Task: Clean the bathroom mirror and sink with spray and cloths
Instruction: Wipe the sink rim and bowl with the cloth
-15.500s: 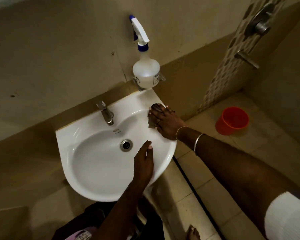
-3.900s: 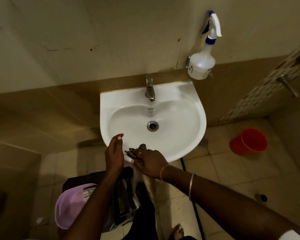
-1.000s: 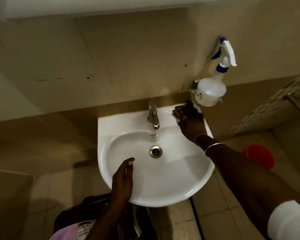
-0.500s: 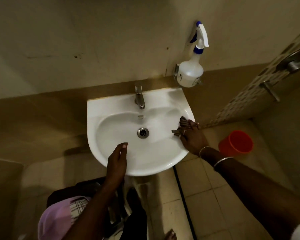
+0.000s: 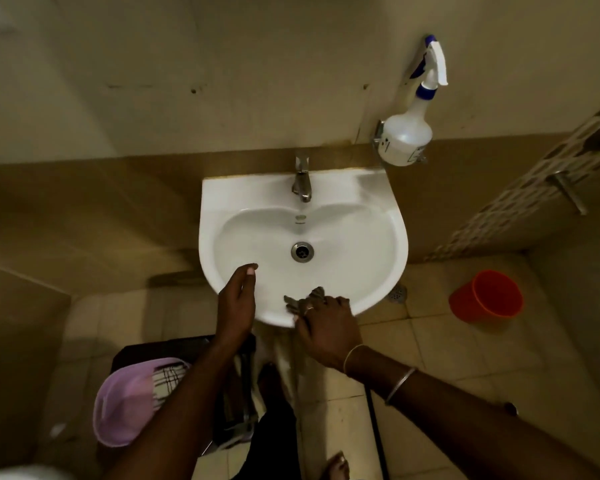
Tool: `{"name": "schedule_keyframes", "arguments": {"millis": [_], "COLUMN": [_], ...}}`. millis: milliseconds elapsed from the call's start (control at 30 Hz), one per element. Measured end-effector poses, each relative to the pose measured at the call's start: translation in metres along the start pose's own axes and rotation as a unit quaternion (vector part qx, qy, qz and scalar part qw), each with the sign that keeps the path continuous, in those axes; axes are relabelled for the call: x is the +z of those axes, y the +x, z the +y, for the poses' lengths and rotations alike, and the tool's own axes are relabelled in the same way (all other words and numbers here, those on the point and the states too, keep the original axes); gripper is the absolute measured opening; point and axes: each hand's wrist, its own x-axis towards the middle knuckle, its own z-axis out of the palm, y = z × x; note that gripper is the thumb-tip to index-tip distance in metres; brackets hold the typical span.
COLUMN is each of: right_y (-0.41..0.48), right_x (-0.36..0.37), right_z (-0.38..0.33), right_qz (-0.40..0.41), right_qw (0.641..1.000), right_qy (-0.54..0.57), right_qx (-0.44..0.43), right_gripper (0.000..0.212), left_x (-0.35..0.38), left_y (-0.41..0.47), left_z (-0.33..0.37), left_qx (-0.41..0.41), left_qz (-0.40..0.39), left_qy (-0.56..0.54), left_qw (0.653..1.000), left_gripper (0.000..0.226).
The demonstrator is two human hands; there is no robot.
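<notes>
A white wall-hung sink (image 5: 378, 216) with a metal tap (image 5: 301, 181) and a drain (image 5: 302, 251) fills the middle of the view. My right hand (image 5: 328, 329) presses a small dark cloth (image 5: 303, 301) onto the sink's front rim. My left hand (image 5: 238, 301) rests flat on the front-left rim, fingers together, holding nothing. A white spray bottle (image 5: 407, 135) with a blue-and-white trigger sits in a wall holder above the sink's back right corner. No mirror is in view.
An orange bucket (image 5: 487, 296) stands on the tiled floor to the right. A dark stool with a lilac cloth (image 5: 132, 400) is below left of the sink. Shower fittings (image 5: 568, 192) sit on the patterned wall at right. My bare feet (image 5: 333, 465) show below.
My right hand has slid the cloth from the sink's right rim around to the front rim. My left hand stays on the front-left rim. The view has shifted.
</notes>
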Motion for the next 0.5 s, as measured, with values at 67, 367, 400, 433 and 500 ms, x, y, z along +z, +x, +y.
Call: {"name": "schedule_keyframes", "arguments": {"millis": [67, 367, 400, 433, 500], "right_y": [0.005, 0.067, 0.072, 0.075, 0.092], "right_x": [0.009, 0.034, 0.036, 0.039, 0.046], "right_z": [-0.032, -0.123, -0.128, -0.133, -0.141], "right_qz": [0.008, -0.059, -0.071, -0.078, -0.062], "right_qw": [1.000, 0.993, 0.992, 0.992, 0.993], "right_qy": [0.026, 0.101, 0.108, 0.100, 0.096], "right_qx": [-0.004, -0.005, -0.010, -0.015, -0.028], "right_gripper": [0.043, 0.071, 0.079, 0.087, 0.094], "left_x": [-0.006, -0.042, -0.041, -0.041, -0.047], "left_y": [0.005, 0.042, 0.042, 0.043, 0.049], "left_z": [-0.004, -0.019, -0.020, -0.020, -0.017], "left_qx": [0.006, -0.008, -0.015, -0.030, -0.046], "left_qz": [0.023, 0.082, 0.089, 0.091, 0.111], "left_qy": [-0.014, -0.106, -0.126, -0.144, -0.182], "left_qw": [1.000, 0.991, 0.988, 0.985, 0.976], "left_gripper": [0.028, 0.030, 0.032, 0.033, 0.034]}}
